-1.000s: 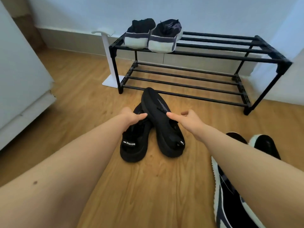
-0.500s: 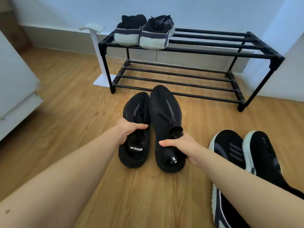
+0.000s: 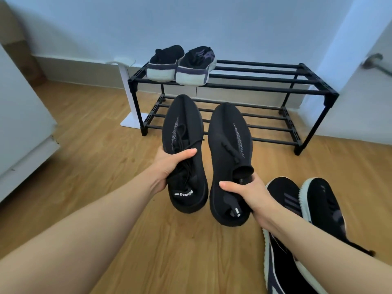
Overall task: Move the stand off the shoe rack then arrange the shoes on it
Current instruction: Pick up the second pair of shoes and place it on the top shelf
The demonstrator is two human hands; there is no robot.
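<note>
Here I had my left hand (image 3: 167, 164) clenched around the laced middle of one black knit shoe (image 3: 183, 149), fingers (image 3: 186, 153) across its top, while my right hand (image 3: 248, 193) gripped the collar of the other black shoe (image 3: 230, 158), both toes pointing at the shoe rack (image 3: 254, 90). The white stand (image 3: 127, 92) stood on the floor just beside the rack's left end, and a pair of white-soled sneakers (image 3: 182, 64) sat on the left of its top shelf. Another dark pair (image 3: 305, 211) lay on the floor under my right forearm.
</note>
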